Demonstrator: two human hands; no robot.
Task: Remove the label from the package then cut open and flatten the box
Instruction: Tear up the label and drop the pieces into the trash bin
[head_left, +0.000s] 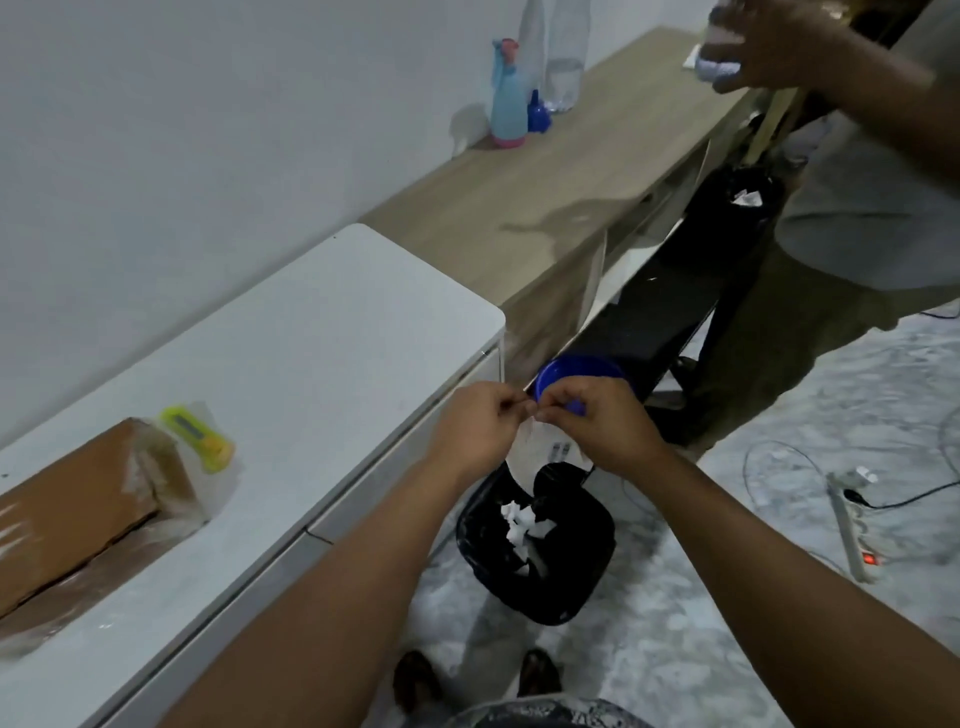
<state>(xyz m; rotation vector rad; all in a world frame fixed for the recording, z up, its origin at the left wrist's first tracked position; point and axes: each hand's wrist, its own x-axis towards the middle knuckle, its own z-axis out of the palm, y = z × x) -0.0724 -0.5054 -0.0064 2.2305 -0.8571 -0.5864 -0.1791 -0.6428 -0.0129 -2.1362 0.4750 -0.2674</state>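
Note:
Both hands pinch the top edge of a white label (540, 451) with barcode print, held over a black bin (540, 540) on the floor. My left hand (480, 426) grips its left corner, my right hand (592, 421) the right corner, fingertips nearly touching. White paper scraps (522, 522) lie inside the bin. The brown cardboard box (78, 512), partly in clear plastic wrap, lies on the white table (322, 353) at the left. A yellow-green cutter (197, 436) rests beside the box's far end.
Another person (857, 208) stands at the right, a hand raised at the top. A wooden counter (571, 176) holds a blue spray bottle (506, 96) and clear bottles. A blue bowl (576, 374) sits behind my hands. A power strip (852, 525) and cables lie on the floor.

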